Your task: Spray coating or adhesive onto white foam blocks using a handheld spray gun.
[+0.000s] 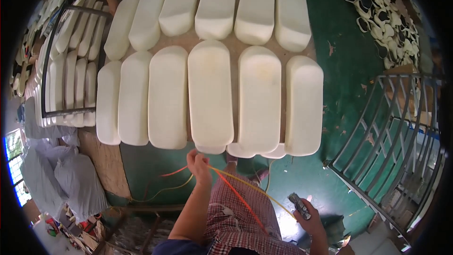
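A thin orange cord (243,200) passes through the left hand (200,165), near the closer edge of the brown desk (283,54); the fingers are curled closed around it. A thin yellow cord (255,187) also runs from there, but I cannot tell if it is gripped. The right hand (311,222), lower, has its fingers wrapped around a dark, silvery, oblong object (299,206). Long, rounded, cream-white blocks (211,92) lie on the desk in two rows.
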{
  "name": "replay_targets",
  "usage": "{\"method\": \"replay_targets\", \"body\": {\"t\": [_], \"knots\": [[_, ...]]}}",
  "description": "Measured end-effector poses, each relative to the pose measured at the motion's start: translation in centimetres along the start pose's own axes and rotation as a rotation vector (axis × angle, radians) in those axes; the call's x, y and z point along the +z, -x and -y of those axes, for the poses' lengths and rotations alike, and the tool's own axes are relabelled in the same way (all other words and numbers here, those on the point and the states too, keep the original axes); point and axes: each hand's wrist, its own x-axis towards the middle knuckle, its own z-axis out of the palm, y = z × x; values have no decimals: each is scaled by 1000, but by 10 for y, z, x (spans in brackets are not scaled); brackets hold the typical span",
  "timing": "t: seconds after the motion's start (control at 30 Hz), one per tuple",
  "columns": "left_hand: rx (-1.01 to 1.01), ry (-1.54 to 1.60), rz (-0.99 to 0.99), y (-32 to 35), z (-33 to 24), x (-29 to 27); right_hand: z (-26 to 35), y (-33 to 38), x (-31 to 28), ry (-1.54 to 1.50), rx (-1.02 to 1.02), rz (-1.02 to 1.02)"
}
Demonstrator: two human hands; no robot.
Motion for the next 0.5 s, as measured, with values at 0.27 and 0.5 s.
{"method": "replay_targets", "body": {"t": [0.27, 0.5], "knots": [[-518, 843, -279, -58, 53, -25, 22, -4, -6, 0, 34, 50], [-673, 686, -323, -101, 74, -28, 24, -3, -3, 129, -98, 34]]}}
